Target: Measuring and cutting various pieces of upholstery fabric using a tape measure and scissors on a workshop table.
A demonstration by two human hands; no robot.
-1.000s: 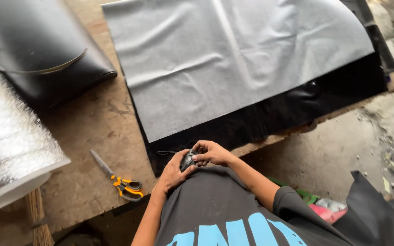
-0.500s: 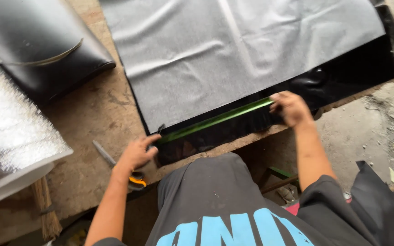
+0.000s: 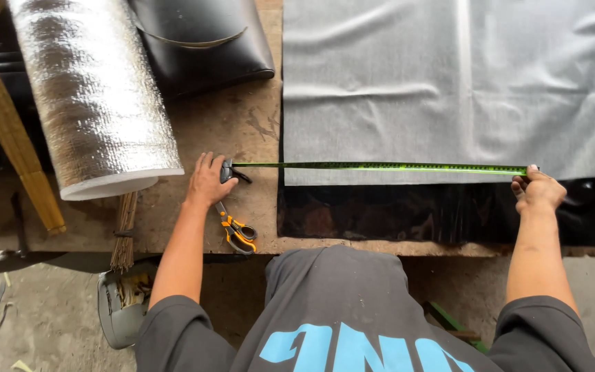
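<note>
Left hand is lying palm-down on the bench, its fingers pressing the tape case against the wood, with a silver foil roll just to its left and a black folded sheet beyond. Orange-handled scissors are lying beside its wrist. A green tape is stretching taut rightward along the lower edge of the grey sheet, above black material. Right hand is pinching the tape's end, fingers clenched.
</note>
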